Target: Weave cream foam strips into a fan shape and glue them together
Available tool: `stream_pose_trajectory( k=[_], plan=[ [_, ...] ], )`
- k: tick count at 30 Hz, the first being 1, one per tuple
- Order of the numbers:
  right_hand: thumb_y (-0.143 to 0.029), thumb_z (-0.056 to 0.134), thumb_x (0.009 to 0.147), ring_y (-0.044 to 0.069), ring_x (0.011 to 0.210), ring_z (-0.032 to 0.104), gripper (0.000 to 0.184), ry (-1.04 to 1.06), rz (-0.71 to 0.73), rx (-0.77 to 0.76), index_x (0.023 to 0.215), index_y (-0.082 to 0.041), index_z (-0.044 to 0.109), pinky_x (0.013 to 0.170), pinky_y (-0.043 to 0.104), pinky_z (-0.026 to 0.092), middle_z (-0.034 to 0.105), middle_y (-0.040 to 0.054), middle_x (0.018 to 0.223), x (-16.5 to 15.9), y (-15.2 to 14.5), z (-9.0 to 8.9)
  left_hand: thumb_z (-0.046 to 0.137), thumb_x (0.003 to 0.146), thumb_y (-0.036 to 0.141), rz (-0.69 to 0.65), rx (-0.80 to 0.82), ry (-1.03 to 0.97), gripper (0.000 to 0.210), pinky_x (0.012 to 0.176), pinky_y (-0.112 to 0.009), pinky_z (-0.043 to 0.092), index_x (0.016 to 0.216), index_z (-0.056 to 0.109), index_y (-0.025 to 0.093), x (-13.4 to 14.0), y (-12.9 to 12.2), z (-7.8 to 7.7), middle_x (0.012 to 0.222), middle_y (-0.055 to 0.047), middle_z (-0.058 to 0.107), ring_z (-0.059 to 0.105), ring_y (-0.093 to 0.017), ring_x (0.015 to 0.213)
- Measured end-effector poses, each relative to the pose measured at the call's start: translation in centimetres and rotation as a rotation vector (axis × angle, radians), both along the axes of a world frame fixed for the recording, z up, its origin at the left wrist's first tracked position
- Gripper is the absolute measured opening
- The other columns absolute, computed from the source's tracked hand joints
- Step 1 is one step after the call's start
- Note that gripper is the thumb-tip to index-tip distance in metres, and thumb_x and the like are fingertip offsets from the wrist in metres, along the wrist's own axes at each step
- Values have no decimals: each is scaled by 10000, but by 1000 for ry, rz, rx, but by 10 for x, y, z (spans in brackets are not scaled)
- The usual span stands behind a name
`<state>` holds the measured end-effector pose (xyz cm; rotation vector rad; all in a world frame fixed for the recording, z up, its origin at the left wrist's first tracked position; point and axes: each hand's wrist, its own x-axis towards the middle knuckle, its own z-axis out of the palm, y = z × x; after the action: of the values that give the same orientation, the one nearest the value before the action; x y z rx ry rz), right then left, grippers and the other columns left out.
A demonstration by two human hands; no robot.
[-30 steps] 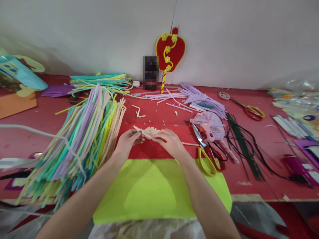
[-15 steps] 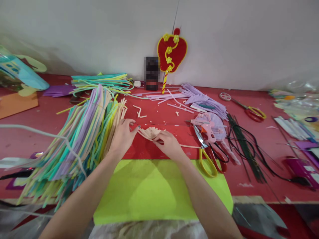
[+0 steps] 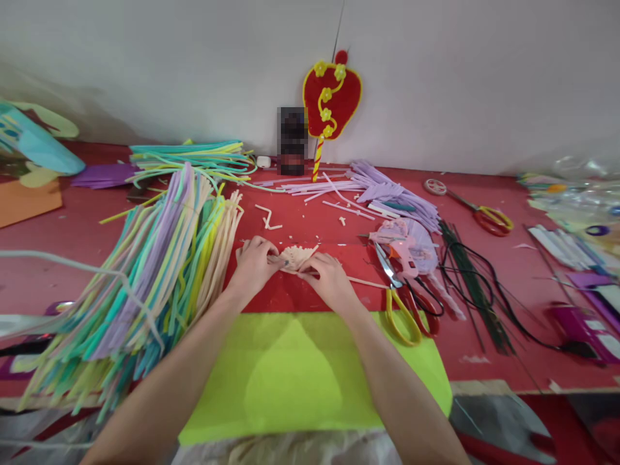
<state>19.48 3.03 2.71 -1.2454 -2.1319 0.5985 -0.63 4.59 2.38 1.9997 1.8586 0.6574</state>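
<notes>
"So, what comes first at the far left?"

"An orange sheet (image 3: 29, 201), then some purple sheets (image 3: 104, 175) near the wall, and after them a big bundle of pastel stems (image 3: 145, 265) spread over the tabletop."

"And the person's left hand (image 3: 254, 261)?"

"It is just right of that bundle, thumb and fingers closed in a narrow pinch on the left end of a cream pleated piece (image 3: 296, 256)."

"Where exactly is the piece?"

"Between the two hands, over the red tabletop (image 3: 276, 297), beyond the lime-green sheet (image 3: 290, 381). Its ridged edge faces the wall. Whether its underside touches the table cannot be told."

"How does the right hand (image 3: 327, 274) hold it?"

"Also in a tight pinch, at the right end, though the fingers partly hide the contact. Behind, a red ornament (image 3: 333, 103) with yellow flowers stands by the wall."

"What is farther right?"

"A cream stem (image 3: 368, 282) reaches from near that hand toward scissors (image 3: 403, 323) with yellow and red handles. A pink glue gun (image 3: 404, 250) lies beside their blades, then dark green stems (image 3: 477, 297), and lastly a second pair of scissors (image 3: 493, 221)."
</notes>
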Motion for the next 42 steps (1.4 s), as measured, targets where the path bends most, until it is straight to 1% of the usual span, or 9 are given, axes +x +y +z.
stream_pose_trajectory(
  k=[4,7,14,19,25,30,35,40,42],
  plan=[
    [-187,700,781,177,839,601,64,6,-12,-13,794,-201,638,801,334,423,663,22,862,0,1,-1,676,744,361,-7,-49,-80,176,843,-393,345,786,596,209,5,-4,7,855,-45,645,549,-238,877],
    [-182,690,787,174,829,598,57,21,-16,-21,797,-207,639,797,330,426,656,20,852,-1,1,-2,679,732,327,-32,-127,-240,171,789,-349,388,800,571,214,6,-6,11,808,-29,650,588,-213,812],
    [-164,690,781,171,799,586,60,72,-17,-21,770,-202,645,753,306,449,639,23,808,2,3,-6,701,675,298,-51,-183,-579,252,713,-289,438,910,633,238,0,-4,4,809,-18,659,621,-189,760],
    [-178,677,794,177,798,580,50,81,-39,-18,762,-201,647,749,303,457,635,28,796,4,3,-6,685,684,305,-96,-166,-518,108,680,-280,428,748,661,222,2,-3,7,744,-22,669,606,-192,711],
    [-205,646,825,174,814,590,56,146,-63,-10,775,-202,623,779,304,459,627,26,801,7,4,4,631,745,329,-134,-152,-538,130,661,-257,431,752,638,200,5,-4,10,732,-7,638,582,-162,685],
    [-235,611,855,180,838,589,67,167,-57,36,792,-214,617,801,314,459,623,30,815,11,4,9,659,715,361,-74,-143,-600,205,619,-236,411,660,560,190,4,-1,8,632,30,557,540,-135,630],
    [-261,606,863,181,835,586,75,130,-80,111,803,-221,628,814,335,458,627,31,826,12,6,10,677,690,365,-61,-279,-794,238,551,-250,441,651,507,203,7,-1,11,556,42,544,573,-138,523],
    [-331,635,841,224,988,578,134,107,-255,286,930,-237,668,934,408,420,642,72,991,10,-1,20,720,645,336,39,-234,-915,255,518,-245,443,663,506,199,7,1,9,553,36,566,566,-125,485],
    [-356,608,857,211,917,599,142,192,-301,272,885,-235,678,896,388,449,652,70,926,7,-6,24,724,652,338,71,-192,-945,243,522,-242,447,695,535,192,6,2,7,595,32,581,563,-115,492]
  ],
)
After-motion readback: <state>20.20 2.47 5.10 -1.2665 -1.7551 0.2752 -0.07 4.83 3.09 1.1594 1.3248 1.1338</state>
